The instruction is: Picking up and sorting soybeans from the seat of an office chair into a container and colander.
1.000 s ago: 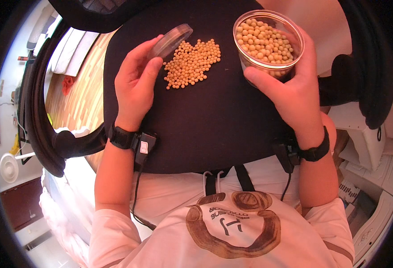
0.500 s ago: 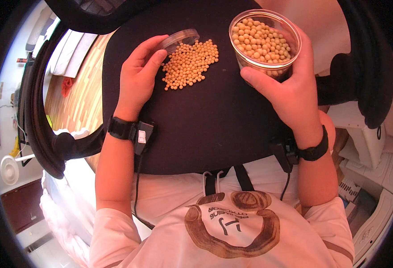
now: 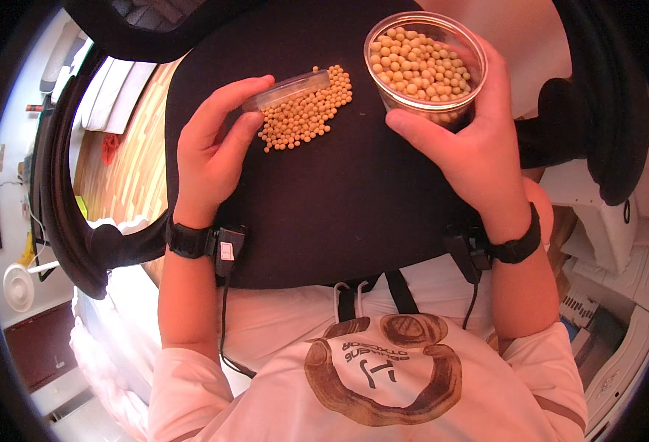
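Observation:
My left hand [image 3: 210, 151] pinches a clear round lid [image 3: 286, 91] by its near edge, holding it tilted over a heap of soybeans [image 3: 306, 118]. Those round, pale yellow beans lie loose on a black chair seat [image 3: 317, 214], and the lid covers part of the heap. To the right, my right hand [image 3: 475, 151] is wrapped round a clear plastic tub [image 3: 372, 70], thumb on the near side. More soybeans [image 3: 420, 66] fill much of the tub, which leans toward me with its mouth uncovered. Most of my right fingers are hidden behind it.
Curved black armrests flank the seat, one at the left [image 3: 63, 184] and one at the right [image 3: 597, 110]. A black cable [image 3: 225, 317] hangs from a small box at my left wrist, and another from my right. Wooden floor [image 3: 136, 140] shows beyond the left armrest.
My left hand has come slightly toward me and to the left, and the lid has turned more edge-on. The tub has moved a little to the left.

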Motion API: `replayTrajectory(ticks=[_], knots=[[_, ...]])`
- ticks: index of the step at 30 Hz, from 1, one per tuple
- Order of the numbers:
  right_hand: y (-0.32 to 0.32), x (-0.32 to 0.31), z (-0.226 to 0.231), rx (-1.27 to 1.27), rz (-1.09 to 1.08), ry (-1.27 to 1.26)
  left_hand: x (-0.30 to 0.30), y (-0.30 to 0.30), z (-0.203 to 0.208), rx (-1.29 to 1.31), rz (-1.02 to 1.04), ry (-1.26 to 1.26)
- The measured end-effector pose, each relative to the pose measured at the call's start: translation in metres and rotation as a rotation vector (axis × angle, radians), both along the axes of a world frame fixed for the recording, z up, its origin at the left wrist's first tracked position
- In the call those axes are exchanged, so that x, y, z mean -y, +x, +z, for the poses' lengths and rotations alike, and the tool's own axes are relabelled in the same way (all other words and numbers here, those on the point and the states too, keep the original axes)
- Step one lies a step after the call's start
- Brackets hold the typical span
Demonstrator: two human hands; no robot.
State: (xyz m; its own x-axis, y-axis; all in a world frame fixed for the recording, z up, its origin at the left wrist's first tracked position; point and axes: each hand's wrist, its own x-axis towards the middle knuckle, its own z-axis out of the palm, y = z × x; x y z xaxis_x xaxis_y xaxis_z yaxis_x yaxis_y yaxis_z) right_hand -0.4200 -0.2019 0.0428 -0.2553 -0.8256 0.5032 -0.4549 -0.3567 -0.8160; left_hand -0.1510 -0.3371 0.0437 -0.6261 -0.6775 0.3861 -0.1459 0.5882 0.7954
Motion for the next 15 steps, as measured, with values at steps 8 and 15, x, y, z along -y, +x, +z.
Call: replayTrajectory(ticks=[8,15], knots=[[0.000,0.000,0.002,0.035,0.005,0.018,0.027,-0.042,0.007,0.047,0.053,-0.235],[0.001,-0.002,0.001,0.060,-0.029,0.005,0.032,-0.050,0.014,0.263,-0.139,-0.427]])
